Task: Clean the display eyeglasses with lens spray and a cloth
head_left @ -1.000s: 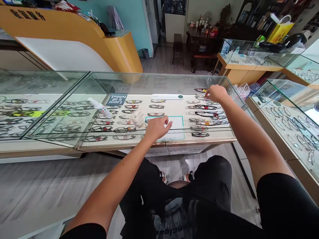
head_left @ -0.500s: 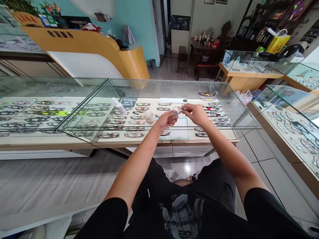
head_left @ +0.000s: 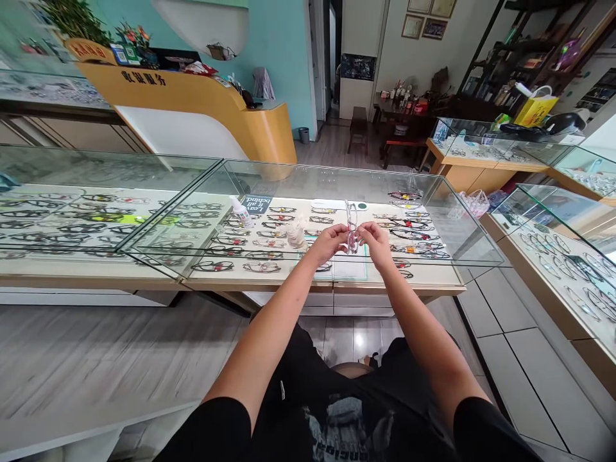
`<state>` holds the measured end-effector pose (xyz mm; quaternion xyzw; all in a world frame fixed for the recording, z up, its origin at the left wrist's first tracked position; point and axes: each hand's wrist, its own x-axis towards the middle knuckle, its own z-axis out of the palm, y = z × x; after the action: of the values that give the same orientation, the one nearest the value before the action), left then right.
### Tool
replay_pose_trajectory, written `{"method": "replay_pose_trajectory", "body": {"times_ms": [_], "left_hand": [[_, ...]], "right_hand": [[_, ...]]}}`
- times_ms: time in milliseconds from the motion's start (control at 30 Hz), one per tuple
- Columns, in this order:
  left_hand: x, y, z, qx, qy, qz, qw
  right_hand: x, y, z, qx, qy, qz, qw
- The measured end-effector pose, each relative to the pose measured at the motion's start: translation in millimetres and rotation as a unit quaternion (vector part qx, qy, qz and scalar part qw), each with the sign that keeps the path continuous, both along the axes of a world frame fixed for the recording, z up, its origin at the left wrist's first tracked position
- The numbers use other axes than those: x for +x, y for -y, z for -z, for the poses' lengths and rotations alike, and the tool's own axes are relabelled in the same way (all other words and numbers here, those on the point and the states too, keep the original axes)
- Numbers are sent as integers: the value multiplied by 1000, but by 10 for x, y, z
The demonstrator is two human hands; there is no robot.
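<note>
Between my two hands is a pair of eyeglasses [head_left: 353,239] with a thin, pale frame, held above the glass display case [head_left: 269,256]. My left hand [head_left: 332,244] is closed on one side of the frame. Fingers of my right hand [head_left: 375,242] pinch the other side. The temples point away from me, close together. To the left of my hands, a crumpled white tissue or cloth [head_left: 296,234] rests on the glass top. A white bottle [head_left: 241,212] with a printed label stands tilted in view beyond it.
Rows of eyeglasses [head_left: 214,266] lie inside the case, with a dark printed card [head_left: 258,204] at the back. Another glass case [head_left: 568,256] runs along the right. A yellow-fronted counter [head_left: 192,90] and a dark bench [head_left: 359,125] stand beyond.
The eyeglasses have turned so their temples point away from me, and my right hand has come lower and closer to my left. The view has tilted up slightly.
</note>
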<state>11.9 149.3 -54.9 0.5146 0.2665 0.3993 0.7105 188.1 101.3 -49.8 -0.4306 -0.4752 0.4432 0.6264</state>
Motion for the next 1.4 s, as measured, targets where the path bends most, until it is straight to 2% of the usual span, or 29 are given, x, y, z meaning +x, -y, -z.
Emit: {"method": "replay_pose_trajectory", "body": {"times_ms": [167,467,867,1067,1267,1400], "left_hand": [[8,41,-14,22,-17,1,1000],[3,49,3,48,-34,5,998],[-149,3,-152,-50,37,54,997],[-261,-1,-182,-109,83,-17,990],[-183,-39,-164,-130,104,-8,986],[-98,-18,-121,-104,60,16,993]], "right_hand": [[77,-63,99,-22,-35,-55,998],[171,-17,65,-42,-75,-111,990],[228,6,28,-57,-91,-136,985],[271,30,6,-84,-76,-172,979],[293,7,40,-61,-102,-160,980],[256,19,53,-61,-143,-174,972]]}}
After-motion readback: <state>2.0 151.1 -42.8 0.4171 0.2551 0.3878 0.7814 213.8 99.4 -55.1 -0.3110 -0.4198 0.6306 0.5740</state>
